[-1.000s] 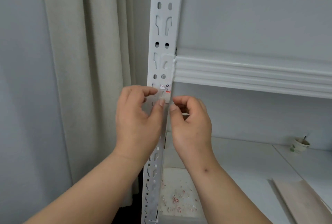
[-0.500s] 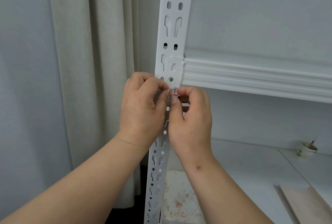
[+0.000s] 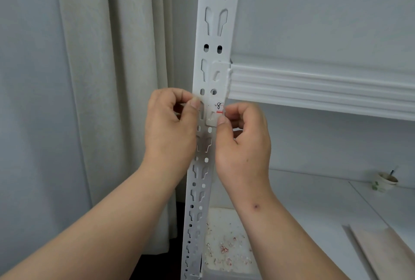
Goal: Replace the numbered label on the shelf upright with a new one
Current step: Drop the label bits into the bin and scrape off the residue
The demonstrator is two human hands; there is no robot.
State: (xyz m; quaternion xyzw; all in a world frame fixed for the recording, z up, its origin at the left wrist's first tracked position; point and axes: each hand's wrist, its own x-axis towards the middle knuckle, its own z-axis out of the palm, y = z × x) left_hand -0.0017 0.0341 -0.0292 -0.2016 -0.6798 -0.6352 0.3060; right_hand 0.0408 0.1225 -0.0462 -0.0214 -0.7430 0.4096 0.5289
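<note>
— Where's the numbered label (image 3: 217, 111) from your hands?
— On the shelf upright (image 3: 211, 91), just under the beam (image 3: 314, 86). Your right hand (image 3: 243, 142) pinches its right edge; your left hand (image 3: 170, 127) is curled at the upright's left edge, its hold unclear.

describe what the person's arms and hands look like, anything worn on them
Both forearms are bare up to the frame edge: no sleeves, gloves, watch or bracelet show. No rings are visible on the left hand or the right hand. The nails that show are short and unpainted. The right wrist has one small dark spot on its back. Nothing else marks either arm.
</note>
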